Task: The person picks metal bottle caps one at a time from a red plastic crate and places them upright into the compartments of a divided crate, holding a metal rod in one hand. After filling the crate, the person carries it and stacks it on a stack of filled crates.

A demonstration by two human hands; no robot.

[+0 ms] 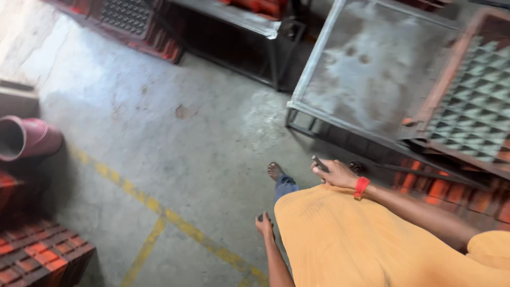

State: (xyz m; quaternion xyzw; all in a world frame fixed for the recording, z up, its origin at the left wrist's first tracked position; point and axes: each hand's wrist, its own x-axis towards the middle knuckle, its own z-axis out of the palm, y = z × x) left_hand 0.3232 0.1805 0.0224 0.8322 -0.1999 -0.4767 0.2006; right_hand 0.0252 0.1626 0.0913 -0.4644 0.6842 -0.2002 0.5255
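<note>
- The right hand is closed round a thin dark tool, whose tip sticks out past the fingers toward the upper left; a red band circles that wrist.
- The left hand hangs low beside the orange garment, fingers curled; something small and dark seems to sit in it, though blur makes it impossible to tell what it is or how firmly it is gripped.
- One sandalled foot shows on the concrete floor, just ahead of the hands, with a blue trouser leg above it.
- Just beyond the right hand stands a metal desk with a grey, stained top and a thin steel frame; its near edge lies close to the tool.
- On the desk's right end rests one red-framed tray with a grid of grey, pointed cells.
- Under the desk, near the right forearm, red moulds are stacked; blur prevents a count.
- A second, dark desk stands at the top centre, with another grid tray to its left.
- At the left edge sits one pink pipe piece, and below it a red gridded stack.
- Two yellow painted lines cross the floor and meet near the lower left.
</note>
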